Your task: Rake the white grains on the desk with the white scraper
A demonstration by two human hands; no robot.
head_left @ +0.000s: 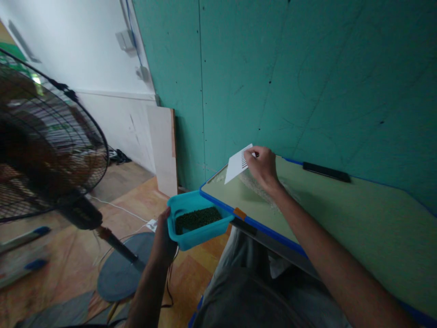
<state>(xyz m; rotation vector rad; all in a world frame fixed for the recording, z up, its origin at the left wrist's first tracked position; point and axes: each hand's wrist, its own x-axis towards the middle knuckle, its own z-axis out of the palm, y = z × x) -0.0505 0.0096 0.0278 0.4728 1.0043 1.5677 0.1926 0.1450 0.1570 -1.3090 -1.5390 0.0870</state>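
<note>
My left hand (164,239) is closed on the near left side of a turquoise plastic container (204,239), held under the corner of a small table (355,218). Small dark green grains (200,219) cover most of the container's bottom; they look like mung beans. A white card (235,166) with a row of black stripes is pinched in my right hand (263,167), tilted above the tabletop. Below that hand lies a streak of pale, fine grains (254,186), partly hidden by my forearm. A few more pale bits lie near the table's left corner.
A black bar (326,172) sits at the table's far edge, against a green wall (239,68). To the left stands a fan (82,209) on a round base, with cables on the floor. A white board (162,150) leans by the wall.
</note>
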